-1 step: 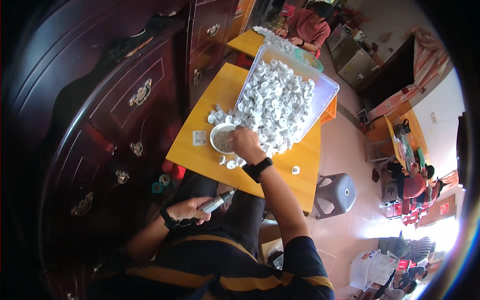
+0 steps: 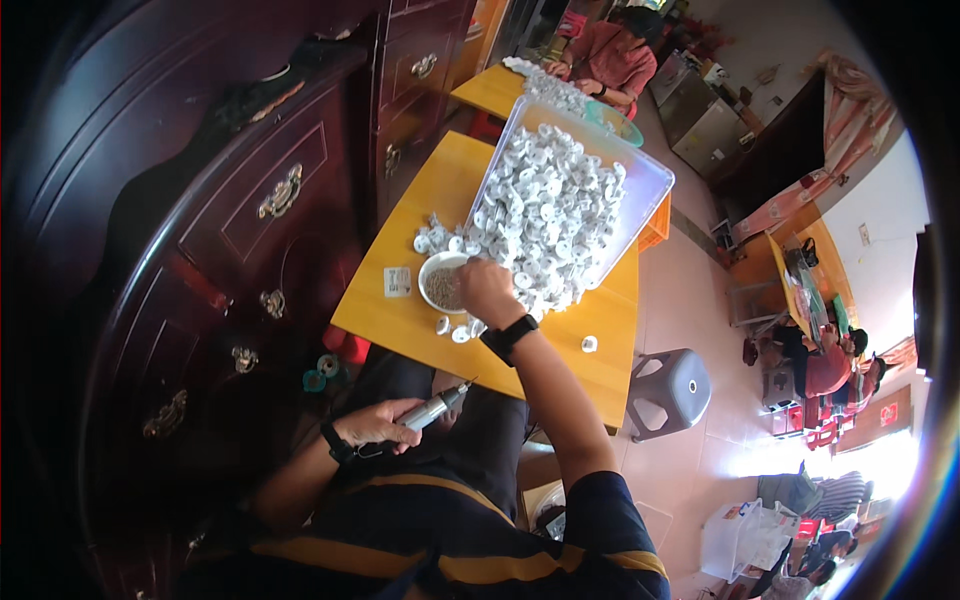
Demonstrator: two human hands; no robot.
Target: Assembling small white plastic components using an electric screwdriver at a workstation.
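Observation:
My left hand (image 2: 375, 425) is wrapped round a grey electric screwdriver (image 2: 428, 412), held over my lap with its bit pointing up and right. My right hand (image 2: 488, 292) reaches over the right side of a white bowl (image 2: 427, 296) with small metal pieces in it that look like screws (image 2: 443, 288). Its fingers are bunched and point down; whatever is between their tips is hidden. Small round white plastic parts (image 2: 438, 238) lie loose around the bowl, and one white part (image 2: 589, 344) sits alone on the right of the yellow table (image 2: 400, 335).
A clear bin (image 2: 648, 190) heaped with white parts rests on the table's far side. A white square card (image 2: 397, 282) lies left of the bowl. Dark wooden drawers (image 2: 250, 210) flank the left; a grey stool (image 2: 670, 392) stands right. Across the table another person (image 2: 615, 60) handles white parts.
The view has shifted very slightly. My right hand stays at the bowl and my left hand still holds the screwdriver.

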